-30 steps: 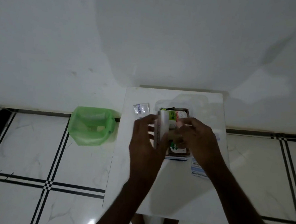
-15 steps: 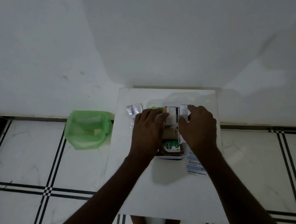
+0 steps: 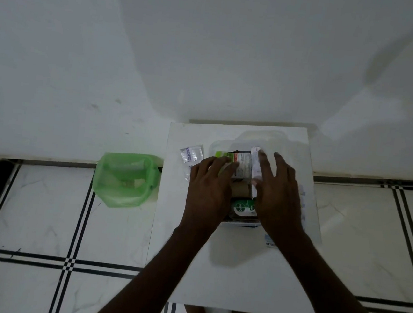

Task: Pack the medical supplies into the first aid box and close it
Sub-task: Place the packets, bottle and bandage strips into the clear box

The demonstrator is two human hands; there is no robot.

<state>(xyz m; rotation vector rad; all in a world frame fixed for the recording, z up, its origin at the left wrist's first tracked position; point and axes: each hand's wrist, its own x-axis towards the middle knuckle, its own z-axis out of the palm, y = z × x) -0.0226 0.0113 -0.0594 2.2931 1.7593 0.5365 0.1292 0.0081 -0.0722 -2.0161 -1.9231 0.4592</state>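
Note:
The clear first aid box point(image 3: 240, 222) sits open on a white table point(image 3: 234, 272), its lid point(image 3: 263, 136) laid back behind it. Inside lie a green-capped tube in a white and red carton point(image 3: 240, 163), a brown roll point(image 3: 240, 188), a green-labelled bottle point(image 3: 243, 207) and a tall white carton point(image 3: 255, 166) standing on edge. My left hand point(image 3: 209, 192) rests flat over the box's left side, fingertips on the tube carton. My right hand point(image 3: 276, 191) lies spread over the right side, fingers against the white carton. A silver tablet strip point(image 3: 190, 154) lies left of the box.
A bandage packet point(image 3: 271, 242) with blue print pokes out from under my right wrist on the table. A green plastic bin point(image 3: 126, 179) stands on the tiled floor to the left. A white wall rises right behind the table.
Both hands have lowered from holding a carton above the box to lying flat over its contents. The white carton now stands inside the box at the right.

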